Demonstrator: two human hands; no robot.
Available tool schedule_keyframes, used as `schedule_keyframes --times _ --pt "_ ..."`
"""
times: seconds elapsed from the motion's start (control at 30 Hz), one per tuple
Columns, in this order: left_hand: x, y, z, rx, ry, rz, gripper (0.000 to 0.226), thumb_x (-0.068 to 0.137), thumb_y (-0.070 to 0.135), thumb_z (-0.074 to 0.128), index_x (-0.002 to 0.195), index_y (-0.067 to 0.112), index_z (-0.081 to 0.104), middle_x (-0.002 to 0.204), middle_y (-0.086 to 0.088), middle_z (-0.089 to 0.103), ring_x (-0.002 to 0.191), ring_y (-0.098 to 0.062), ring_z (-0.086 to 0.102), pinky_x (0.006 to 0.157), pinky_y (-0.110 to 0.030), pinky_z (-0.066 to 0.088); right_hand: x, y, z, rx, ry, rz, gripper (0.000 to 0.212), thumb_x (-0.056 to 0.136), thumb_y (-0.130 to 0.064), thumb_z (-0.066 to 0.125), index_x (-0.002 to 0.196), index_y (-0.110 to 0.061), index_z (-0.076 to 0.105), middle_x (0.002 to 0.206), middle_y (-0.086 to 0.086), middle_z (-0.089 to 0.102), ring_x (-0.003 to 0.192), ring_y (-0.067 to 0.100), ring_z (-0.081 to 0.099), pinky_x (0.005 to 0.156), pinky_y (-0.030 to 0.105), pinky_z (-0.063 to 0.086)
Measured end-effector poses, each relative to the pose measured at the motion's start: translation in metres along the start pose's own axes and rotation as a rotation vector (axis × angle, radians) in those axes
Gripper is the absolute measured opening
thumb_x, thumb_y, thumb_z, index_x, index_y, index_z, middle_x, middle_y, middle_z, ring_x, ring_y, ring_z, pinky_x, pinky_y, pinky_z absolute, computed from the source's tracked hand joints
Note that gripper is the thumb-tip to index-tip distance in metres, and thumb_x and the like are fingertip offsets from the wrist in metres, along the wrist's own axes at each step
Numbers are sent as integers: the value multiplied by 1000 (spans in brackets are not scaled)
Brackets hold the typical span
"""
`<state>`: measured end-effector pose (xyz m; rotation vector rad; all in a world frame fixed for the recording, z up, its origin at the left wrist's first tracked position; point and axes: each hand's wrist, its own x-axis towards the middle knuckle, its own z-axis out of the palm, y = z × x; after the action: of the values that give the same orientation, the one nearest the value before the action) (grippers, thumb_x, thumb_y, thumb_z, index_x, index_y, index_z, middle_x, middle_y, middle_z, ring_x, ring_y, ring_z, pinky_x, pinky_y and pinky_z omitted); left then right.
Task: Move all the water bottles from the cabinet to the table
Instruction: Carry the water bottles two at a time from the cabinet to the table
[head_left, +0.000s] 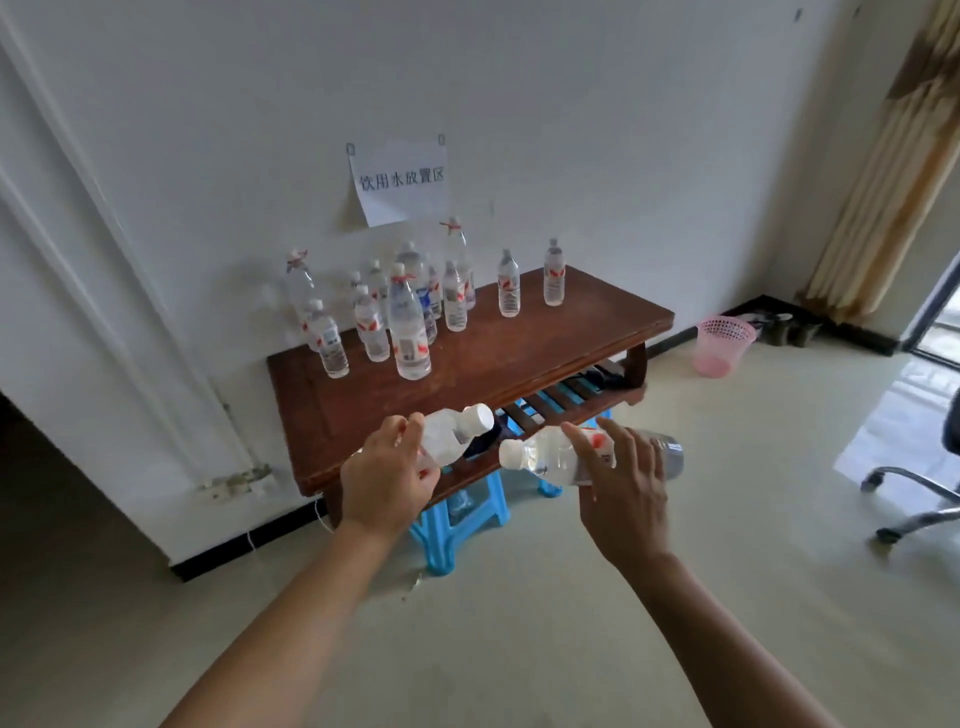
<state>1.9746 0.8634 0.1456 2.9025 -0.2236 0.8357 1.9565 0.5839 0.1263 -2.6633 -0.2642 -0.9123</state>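
Low dark-brown wooden table with a slatted lower shelf stands against the white wall; front and right portions of its top are bare. A blue plastic stool sits on the floor at its near corner, partly under it. A pink perforated plastic waste basket stands well apart, to the right.

A group of upright clear plastic water bottles occupies the rear left of the tabletop. The cabinet is not in view.

Left hand is closed round a clear white-capped bottle, held over the table's near edge, cap up and to the right, base hidden in the palm. Right hand grips a second clear red-labelled bottle at mid-body, fingers wrapped over the label; it lies nearly level, cap to the left, base to the right, over the floor just short of the table.

Assessment: both bottles lie tilted, long axes crosswise, and need turning base-down before being set. The left hand is nearer the bare wood; the right has further to reach.
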Motion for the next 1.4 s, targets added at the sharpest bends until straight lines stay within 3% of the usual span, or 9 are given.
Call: schedule_keyframes --times 0.27,0.43,0.57,0.8,0.9,1.03,1.13,1.27,1.4 --pt "167 -62 86 8 28 -89 68 64 31 83 122 16 51 102 -5 59 78 -23 66 47 -26 47 193 43 132 98 -121 14 77 69 -1 85 138 -23 59 133 16 56 119 42 51 98 64 45" --pt "216 -111 148 -27 -14 -150 71 61 38 86 121 17 53 104 -1 60 82 -21 67 49 -28 51 260 40 220 124 -138 -83 83 66 -4 86 139 -27 54 131 12 57 116 38 52 97 63 44" --pt "267 -144 224 -112 -94 -177 72 58 40 86 119 19 54 104 0 61 80 -23 69 46 -32 51 301 35 290 53 -197 -41 78 68 -1 82 138 -24 57 129 12 59 115 38 54 97 63 43" --pt "369 -148 303 -255 -132 -128 70 59 47 82 118 18 56 101 2 62 77 -21 67 49 -29 49 387 63 328 -49 -149 95 73 70 -13 86 137 -23 60 128 12 60 113 40 55 97 57 44" --pt "404 -145 330 -331 -125 -199 73 62 45 85 122 15 55 106 -3 64 78 -27 69 53 -34 53 418 82 344 25 -157 201 77 70 -15 87 140 -24 56 129 10 58 115 39 54 95 57 45" --pt "435 -135 372 -361 -181 -291 68 67 43 84 122 17 53 109 -5 63 82 -27 69 56 -34 53 457 116 391 190 -232 334 85 70 -15 87 144 -29 48 130 5 56 114 34 55 81 49 52" --pt "448 -133 401 -316 -206 -310 67 66 41 86 119 15 53 107 -5 64 78 -27 71 53 -33 54 483 136 434 267 -316 294 85 71 -18 87 144 -32 46 130 0 55 113 29 57 81 46 53" --pt "473 -130 435 -226 -214 -461 64 67 52 81 114 16 57 106 -3 65 78 -28 71 52 -34 52 519 162 494 386 -460 264 83 70 -13 83 142 -28 46 130 -2 57 108 29 63 76 41 53" --pt "490 -119 451 -128 -225 -658 68 61 52 86 113 21 56 107 -2 66 78 -30 71 55 -33 49 540 176 537 484 -535 269 76 75 -26 84 134 -35 37 129 -3 59 101 29 66 73 35 45"
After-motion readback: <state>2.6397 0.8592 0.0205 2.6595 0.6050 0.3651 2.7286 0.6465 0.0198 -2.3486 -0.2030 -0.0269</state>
